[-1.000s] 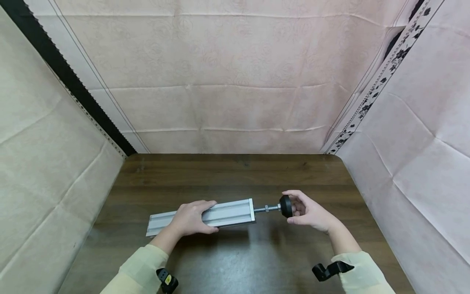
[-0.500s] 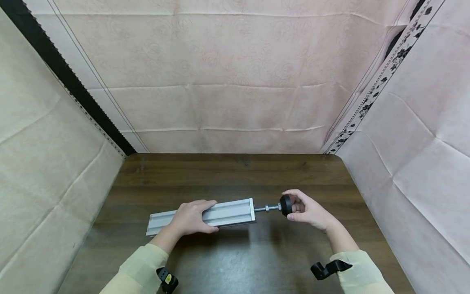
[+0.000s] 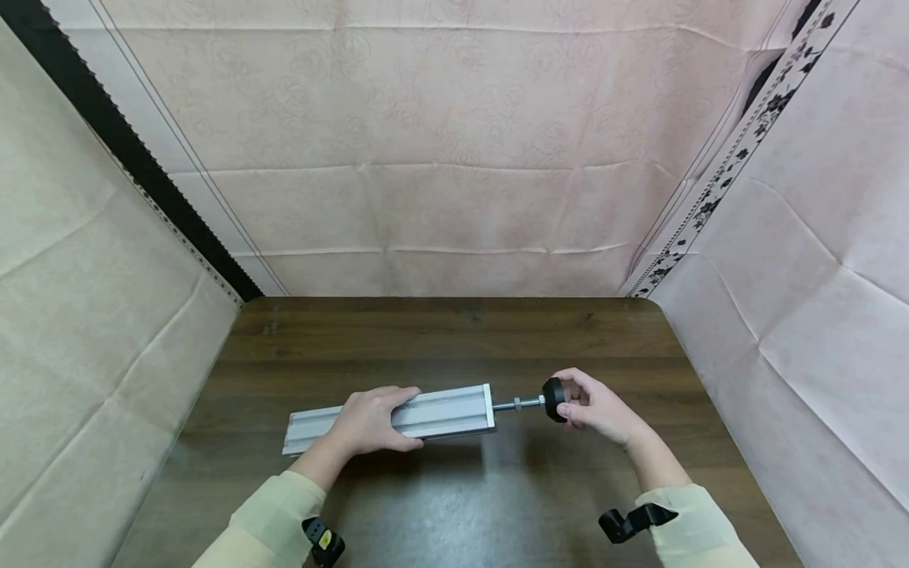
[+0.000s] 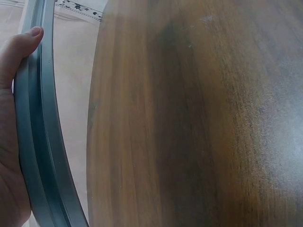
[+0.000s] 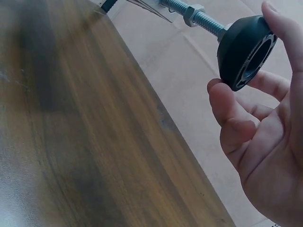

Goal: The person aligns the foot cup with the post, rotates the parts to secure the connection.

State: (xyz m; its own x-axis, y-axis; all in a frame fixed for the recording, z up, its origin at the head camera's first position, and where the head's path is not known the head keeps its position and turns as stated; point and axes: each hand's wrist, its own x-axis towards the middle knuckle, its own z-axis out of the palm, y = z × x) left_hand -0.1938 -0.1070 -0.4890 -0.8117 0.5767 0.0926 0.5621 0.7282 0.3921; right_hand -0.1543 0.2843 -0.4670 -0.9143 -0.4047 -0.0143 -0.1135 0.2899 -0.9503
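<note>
My left hand (image 3: 372, 422) grips a silver aluminium extrusion profile (image 3: 447, 412) around its middle, thumb on the near side, holding it above the table. From the profile's right end sticks out a threaded rod (image 5: 206, 22) with a hex nut (image 5: 193, 14) on it. A black round levelling foot (image 5: 239, 49) caps the rod's outer end. My right hand (image 3: 596, 406) pinches this foot at its rim between thumb and fingers. In the left wrist view the profile's grooved side (image 4: 40, 113) runs along the palm.
Below lies a brown wooden table (image 3: 454, 339) with a glossy patch of light near the front. Pale cloth walls (image 3: 454, 158) stand behind it and on both sides. Black wrist mounts (image 3: 635, 522) sit on both sleeves.
My right thumb and fingers have shifted around the levelling foot, the thumb now higher on its rim. The foot has moved very slightly right. My left hand and the profile stay nearly still.
</note>
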